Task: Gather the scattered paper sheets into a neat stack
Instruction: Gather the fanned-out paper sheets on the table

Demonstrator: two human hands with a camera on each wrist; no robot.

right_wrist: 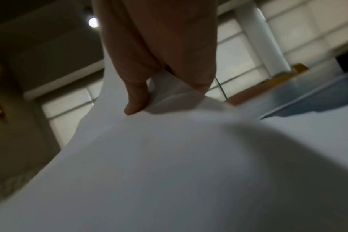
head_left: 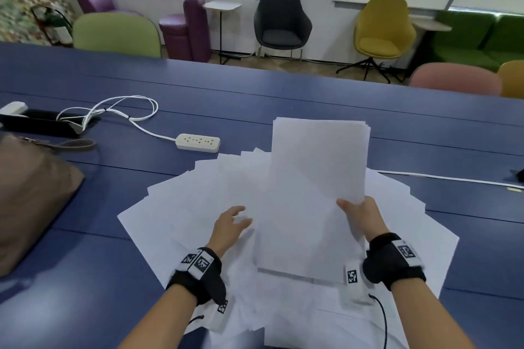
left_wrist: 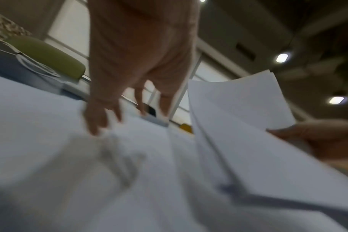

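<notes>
Several white paper sheets (head_left: 181, 207) lie fanned out over the blue table (head_left: 85, 249). My right hand (head_left: 358, 214) pinches the right edge of a lifted stack of sheets (head_left: 314, 178), thumb on top, tilted up from the pile; the pinch shows in the right wrist view as my right hand (right_wrist: 159, 87) on the stack (right_wrist: 149, 157). My left hand (head_left: 231, 224) hovers with straight, spread fingers over the loose sheets just left of the stack. In the left wrist view my left hand (left_wrist: 127, 97) touches the spread sheets (left_wrist: 40, 125), with the held stack (left_wrist: 240, 113) to its right.
A white power strip (head_left: 198, 142) with its cord lies behind the sheets on the left. A brown bag (head_left: 31, 201) sits at the left edge. A white cable (head_left: 448, 177) runs along the right. Chairs stand beyond the table's far edge.
</notes>
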